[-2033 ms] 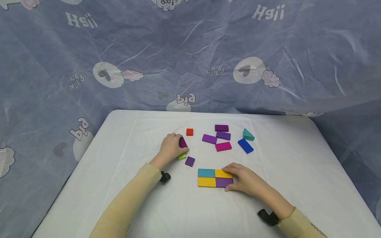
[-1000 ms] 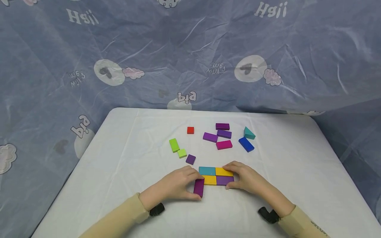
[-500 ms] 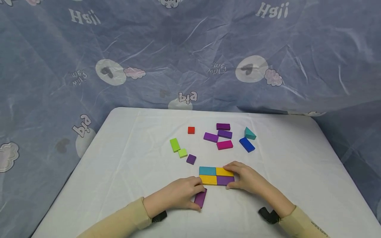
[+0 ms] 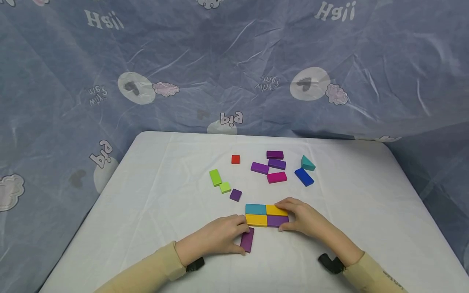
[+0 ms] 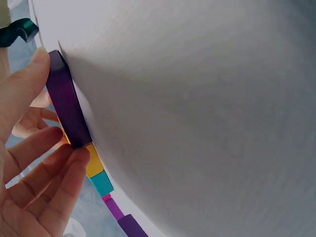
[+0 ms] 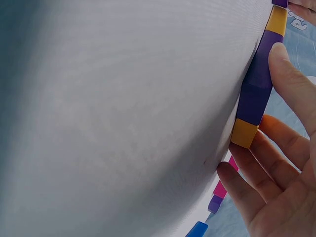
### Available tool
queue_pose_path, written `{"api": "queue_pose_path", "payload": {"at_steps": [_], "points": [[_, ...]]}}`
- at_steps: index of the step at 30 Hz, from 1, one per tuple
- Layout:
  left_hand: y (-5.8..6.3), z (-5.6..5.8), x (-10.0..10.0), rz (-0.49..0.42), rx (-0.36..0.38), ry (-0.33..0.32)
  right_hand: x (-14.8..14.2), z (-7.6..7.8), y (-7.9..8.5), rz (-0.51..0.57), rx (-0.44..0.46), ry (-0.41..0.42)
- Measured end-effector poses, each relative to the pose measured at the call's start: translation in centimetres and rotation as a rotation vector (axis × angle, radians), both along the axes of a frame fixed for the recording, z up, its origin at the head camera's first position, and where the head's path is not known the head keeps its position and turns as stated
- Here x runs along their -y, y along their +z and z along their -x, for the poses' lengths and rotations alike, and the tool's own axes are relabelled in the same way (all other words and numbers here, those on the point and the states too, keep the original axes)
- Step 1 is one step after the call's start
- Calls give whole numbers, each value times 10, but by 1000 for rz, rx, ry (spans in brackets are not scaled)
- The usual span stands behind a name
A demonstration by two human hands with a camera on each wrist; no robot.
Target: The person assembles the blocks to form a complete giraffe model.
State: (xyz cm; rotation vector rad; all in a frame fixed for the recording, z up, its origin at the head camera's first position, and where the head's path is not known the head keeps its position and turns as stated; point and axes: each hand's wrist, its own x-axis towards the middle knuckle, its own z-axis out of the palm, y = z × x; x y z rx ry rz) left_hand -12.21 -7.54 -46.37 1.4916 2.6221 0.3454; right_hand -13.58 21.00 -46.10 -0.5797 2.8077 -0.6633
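My left hand (image 4: pixel 221 237) pinches a plum-purple rectangular block (image 4: pixel 247 241) between thumb and fingertips; the left wrist view shows the thumb at one end of the block (image 5: pixel 69 106) and fingers at the other. It lies just in front of four blocks set edge to edge as a rectangle: teal (image 4: pixel 255 209) and yellow (image 4: pixel 275 210) behind, yellow (image 4: pixel 256 220) and purple (image 4: pixel 277 221) in front. My right hand (image 4: pixel 304 217) grips the rectangle's right end, thumb on the purple block (image 6: pixel 256 89), fingers by the yellow one (image 6: pixel 245 132).
Loose blocks lie farther back on the white table (image 4: pixel 176 162): red (image 4: pixel 235 159), two lime green (image 4: pixel 215 178), a small purple one (image 4: pixel 236 195), several purple (image 4: pixel 259 167), magenta (image 4: pixel 277 177), blue (image 4: pixel 304 177), and a teal triangle (image 4: pixel 307 163). Printed cloth (image 4: pixel 234 61) hangs behind.
My left hand has carried the plum-purple block from beside the lime green blocks to the rectangle's front left, then slid it slightly toward the yellow block. My right hand has kept its place.
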Motion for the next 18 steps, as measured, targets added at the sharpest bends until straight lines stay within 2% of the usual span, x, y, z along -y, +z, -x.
{"api": "queue_pose_path", "payload": {"at_steps": [7, 18], "points": [[-3, 1, -1, -31, -31, 6, 0, 1, 0, 3, 10, -1], [-5, 2, -1, -69, 1, 52, -1, 1, -2, 11, -6, 14]]}}
